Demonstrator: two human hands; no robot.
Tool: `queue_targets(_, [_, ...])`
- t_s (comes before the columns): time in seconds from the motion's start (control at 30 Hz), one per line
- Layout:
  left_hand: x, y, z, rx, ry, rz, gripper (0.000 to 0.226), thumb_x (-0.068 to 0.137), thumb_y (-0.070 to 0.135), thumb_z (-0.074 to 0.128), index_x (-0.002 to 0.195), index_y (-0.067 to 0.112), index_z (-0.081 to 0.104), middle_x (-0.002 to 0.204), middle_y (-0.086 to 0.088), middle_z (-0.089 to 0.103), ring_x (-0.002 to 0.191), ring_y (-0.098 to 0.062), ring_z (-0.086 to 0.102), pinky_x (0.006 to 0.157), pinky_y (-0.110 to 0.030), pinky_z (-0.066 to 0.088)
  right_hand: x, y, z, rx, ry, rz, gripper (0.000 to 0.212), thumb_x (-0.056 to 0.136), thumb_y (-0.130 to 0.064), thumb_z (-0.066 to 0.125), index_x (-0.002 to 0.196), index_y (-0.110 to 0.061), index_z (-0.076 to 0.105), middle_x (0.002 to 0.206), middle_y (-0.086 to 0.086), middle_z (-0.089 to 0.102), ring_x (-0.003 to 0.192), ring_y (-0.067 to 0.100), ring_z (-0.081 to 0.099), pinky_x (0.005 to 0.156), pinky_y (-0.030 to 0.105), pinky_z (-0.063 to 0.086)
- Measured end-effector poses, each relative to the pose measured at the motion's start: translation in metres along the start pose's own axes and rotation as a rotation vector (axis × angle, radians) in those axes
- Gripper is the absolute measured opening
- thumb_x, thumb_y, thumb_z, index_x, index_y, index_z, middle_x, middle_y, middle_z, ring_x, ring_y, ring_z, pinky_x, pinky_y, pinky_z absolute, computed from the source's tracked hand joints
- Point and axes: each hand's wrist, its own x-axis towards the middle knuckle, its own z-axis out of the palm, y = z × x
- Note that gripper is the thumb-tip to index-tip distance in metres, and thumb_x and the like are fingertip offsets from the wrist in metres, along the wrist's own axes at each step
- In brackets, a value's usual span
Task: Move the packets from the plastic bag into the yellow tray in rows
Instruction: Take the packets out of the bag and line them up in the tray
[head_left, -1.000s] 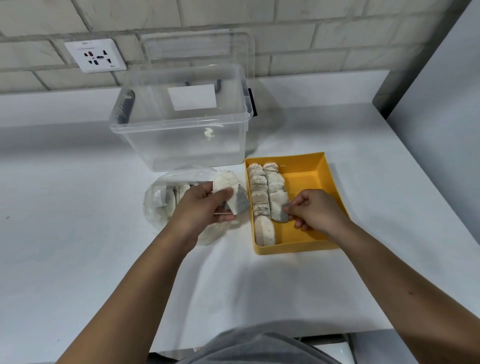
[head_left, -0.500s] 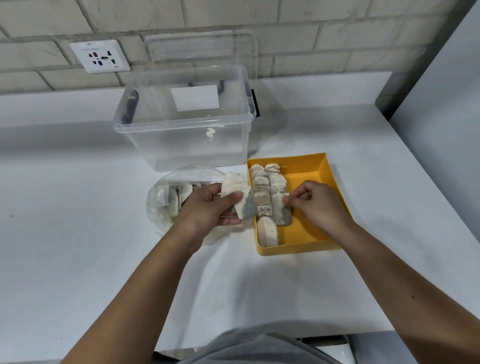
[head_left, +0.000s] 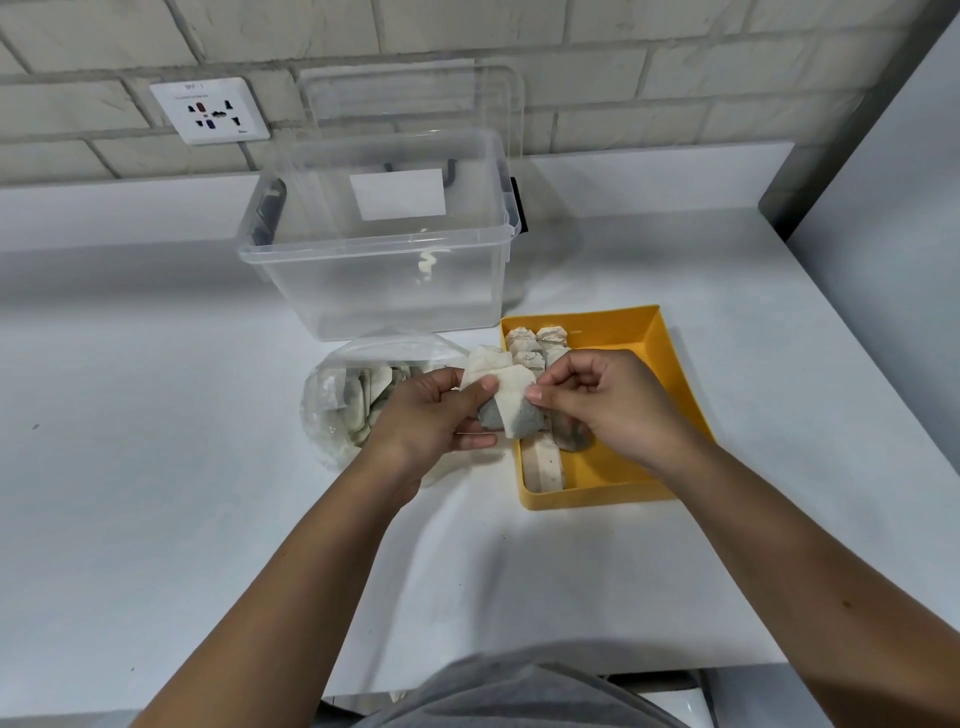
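My left hand (head_left: 434, 423) grips a small stack of white and grey packets (head_left: 506, 397) at the left edge of the yellow tray (head_left: 675, 384). Thumb and forefinger of my right hand (head_left: 605, 402) pinch the front packet of that stack. Two rows of packets (head_left: 543, 460) lie along the tray's left side, partly hidden by the hands. The clear plastic bag (head_left: 337, 405) with several more packets lies on the white table just left of the tray, under my left wrist.
A clear storage box (head_left: 379, 244) stands open behind the bag and tray, its lid leaning on the brick wall. A wall socket (head_left: 210, 110) is at the back left. The table's right edge meets a grey panel (head_left: 883, 208).
My right hand left the second row in the tray and came left to the stack. My left hand carried the stack right, up to the tray's edge.
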Motion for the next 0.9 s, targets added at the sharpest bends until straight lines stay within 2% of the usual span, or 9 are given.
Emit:
queue_targets(0.07, [0.001,-0.001,-0.002,0.004,0.002,0.003,0.023,0.093,0.02,0.066,0.11,0.004,0.07,0.096,-0.016,0.075,0.076,-0.022,0.072,0.065,-0.025,0.061,0.0,0.001,-0.007,0.012,0.007,0.014,0.008,0.081,-0.022,0.078,0.083,-0.016,0.072,0.071,0.003,0.07,0.056,0.008,0.059,0.054,0.022,0.048])
queue_targets(0.13, [0.002,-0.001,-0.002,0.008,0.005,0.005,0.022,0.094,0.02,0.066,0.108,0.004,0.071,0.091,-0.012,0.075,0.074,-0.017,0.073,0.064,-0.025,0.061,0.0,0.005,-0.018,0.027,0.044,0.04,0.009,0.085,-0.02,0.074,0.088,-0.013,0.071,0.078,0.008,0.071,0.056,0.009,0.059,0.053,0.023,0.049])
queue_targets(0.23, [0.002,0.0,-0.004,0.029,0.026,0.017,0.021,0.093,0.022,0.067,0.104,0.005,0.072,0.088,-0.009,0.074,0.072,-0.015,0.071,0.067,-0.025,0.062,0.003,0.02,-0.035,-0.04,0.068,0.133,0.012,0.088,-0.021,0.071,0.092,-0.011,0.07,0.081,0.008,0.071,0.058,0.009,0.059,0.051,0.02,0.048])
queue_targets(0.4, [0.003,0.0,-0.007,0.061,0.035,0.037,0.016,0.092,0.025,0.068,0.098,0.011,0.074,0.087,-0.004,0.075,0.075,-0.012,0.068,0.074,-0.029,0.062,0.003,0.045,-0.035,-0.13,-0.046,0.324,0.014,0.086,-0.023,0.072,0.088,-0.01,0.07,0.077,0.007,0.071,0.059,0.011,0.059,0.052,0.021,0.046])
queue_targets(0.6, [0.002,0.0,-0.006,0.086,0.033,0.044,0.012,0.091,0.027,0.069,0.093,0.016,0.075,0.086,-0.002,0.075,0.075,-0.01,0.068,0.074,-0.03,0.06,0.006,0.053,-0.025,-0.21,-0.019,0.341,0.017,0.082,-0.027,0.077,0.086,-0.012,0.071,0.073,0.006,0.072,0.058,0.012,0.058,0.051,0.02,0.043])
queue_targets(0.7, [0.001,0.0,-0.007,0.101,0.036,0.04,0.012,0.091,0.027,0.069,0.091,0.016,0.075,0.086,-0.003,0.076,0.076,-0.012,0.068,0.074,-0.03,0.06,0.008,0.054,-0.024,-0.191,-0.021,0.343,0.017,0.085,-0.024,0.074,0.089,-0.008,0.068,0.071,0.002,0.072,0.054,0.011,0.057,0.051,0.021,0.043])
queue_targets(0.9, [0.001,-0.001,-0.007,0.1,0.032,0.026,0.007,0.087,0.023,0.073,0.086,0.015,0.073,0.08,0.0,0.075,0.069,-0.01,0.07,0.07,-0.028,0.061,0.008,0.053,-0.024,-0.167,-0.085,0.407,0.019,0.087,-0.018,0.071,0.095,-0.002,0.065,0.076,0.009,0.074,0.056,0.015,0.057,0.049,0.024,0.045])
